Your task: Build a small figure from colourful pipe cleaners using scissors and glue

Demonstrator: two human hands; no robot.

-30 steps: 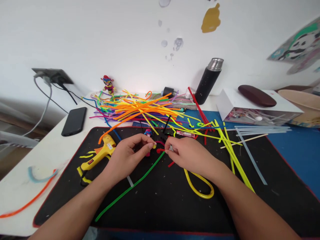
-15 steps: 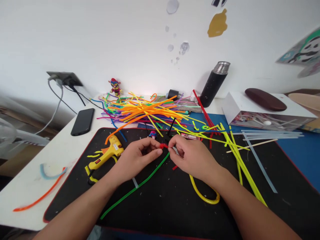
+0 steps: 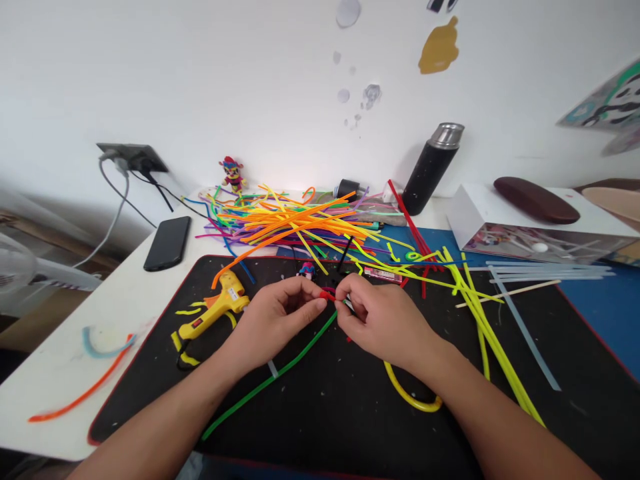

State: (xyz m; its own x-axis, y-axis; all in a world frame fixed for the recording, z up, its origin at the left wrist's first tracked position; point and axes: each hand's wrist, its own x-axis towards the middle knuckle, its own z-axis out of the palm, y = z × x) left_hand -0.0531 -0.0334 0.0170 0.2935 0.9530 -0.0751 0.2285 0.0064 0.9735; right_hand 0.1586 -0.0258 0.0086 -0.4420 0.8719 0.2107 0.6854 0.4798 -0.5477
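My left hand point(image 3: 274, 319) and my right hand point(image 3: 381, 320) meet over the middle of the black mat point(image 3: 320, 400). Both pinch a small red pipe cleaner piece point(image 3: 327, 295) between their fingertips. A long green pipe cleaner point(image 3: 270, 377) runs from under the hands toward the mat's front left. A curled yellow pipe cleaner point(image 3: 410, 397) lies by my right wrist. A tiny blue and pink figure point(image 3: 307, 269) stands just beyond my left fingers.
A yellow glue gun point(image 3: 213, 312) lies left of my hands. A heap of coloured pipe cleaners point(image 3: 290, 220) fills the back. A phone point(image 3: 167, 242), a black flask point(image 3: 433, 167), a white box point(image 3: 530, 230), clear glue sticks point(image 3: 545, 272) and an orange pipe cleaner point(image 3: 75, 400) lie around.
The hands have closed in on each other and shifted slightly right in view; the yellow tip once at my left fingers no longer shows. The camera turned a little left.
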